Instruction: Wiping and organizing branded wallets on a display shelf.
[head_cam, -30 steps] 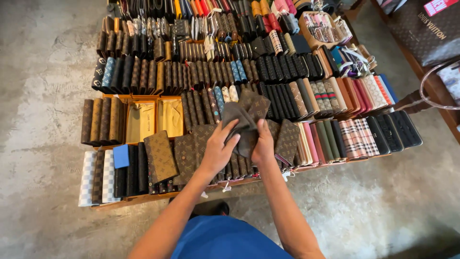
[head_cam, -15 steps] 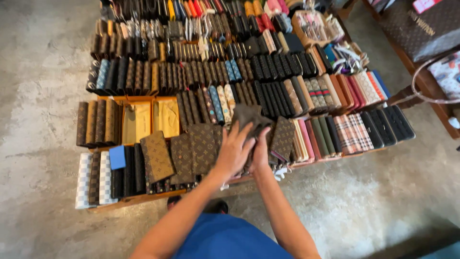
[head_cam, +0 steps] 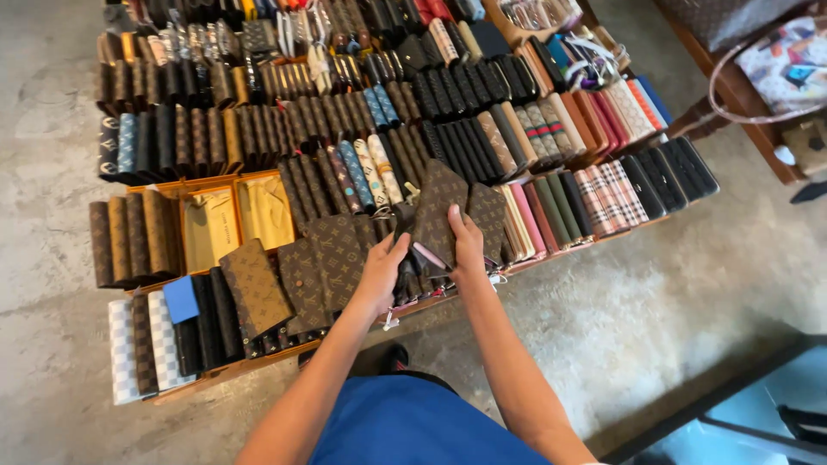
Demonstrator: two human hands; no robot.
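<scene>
Head view, looking down. Both my hands are on 1 dark brown patterned wallet [head_cam: 438,215], held tilted above the front row of the display surface [head_cam: 258,366], near its middle. My right hand [head_cam: 468,250] grips the wallet's lower right edge, fingers curled behind it, thumb on the front. My left hand [head_cam: 383,271] is at its lower left corner, fingers closed around that edge; whether they also touch the dark wallets below, I cannot tell. Just left of my left hand lie flat brown patterned wallets [head_cam: 323,258], overlapping. Further left stand 2 open orange boxes [head_cam: 211,228]. Right of the held wallet: a row of pink, green and plaid wallets [head_cam: 568,202], upright, packed close. Grey concrete floor [head_cam: 655,319] surrounds the display.
</scene>
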